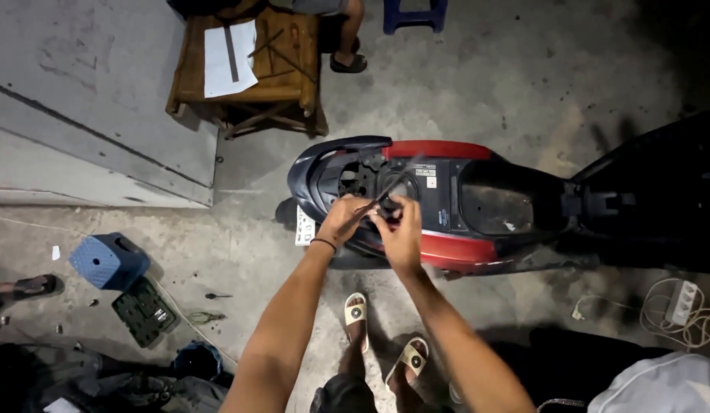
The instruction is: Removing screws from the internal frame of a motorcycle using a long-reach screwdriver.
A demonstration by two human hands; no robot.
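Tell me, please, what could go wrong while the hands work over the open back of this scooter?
A small part held between the left hand and right hand might drop into the open scooter body, where it is dark. The sandalled feet are unprotected if something falls. The power strip cable could trip someone.

We see glossy red and dark plastic panels on the scooter [439, 191], rough, stained concrete floor [523, 69], a worn wooden bench [286, 84] in the upper left with white paper [226, 57] on it, and a matt blue plastic stool [106, 260] at lower left.
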